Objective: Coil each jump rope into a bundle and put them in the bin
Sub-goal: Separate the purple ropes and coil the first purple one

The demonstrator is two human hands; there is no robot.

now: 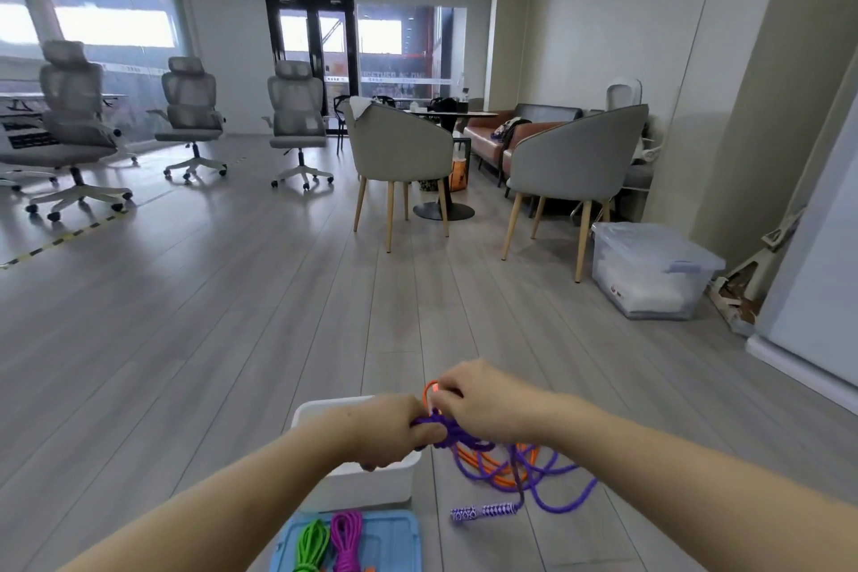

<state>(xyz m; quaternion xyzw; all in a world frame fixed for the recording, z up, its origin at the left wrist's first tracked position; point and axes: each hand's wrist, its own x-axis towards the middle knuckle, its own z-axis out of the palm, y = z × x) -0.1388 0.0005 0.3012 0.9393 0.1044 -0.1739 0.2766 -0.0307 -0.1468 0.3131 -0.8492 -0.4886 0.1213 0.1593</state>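
The purple jump rope (534,467), tangled with an orange rope (492,464), hangs at 3 o'clock of the white bin (367,485), gripped by your left hand (394,430) while your right hand (483,404) pinches its loops.

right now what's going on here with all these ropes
A person is bundling jump ropes on the floor. The left hand grips a knot of purple rope while the right hand pinches an orange rope tangled with it; their loops and a purple handle trail on the floor. The white bin sits just under the left hand. A green rope and a pink rope lie already coiled on a blue lid.
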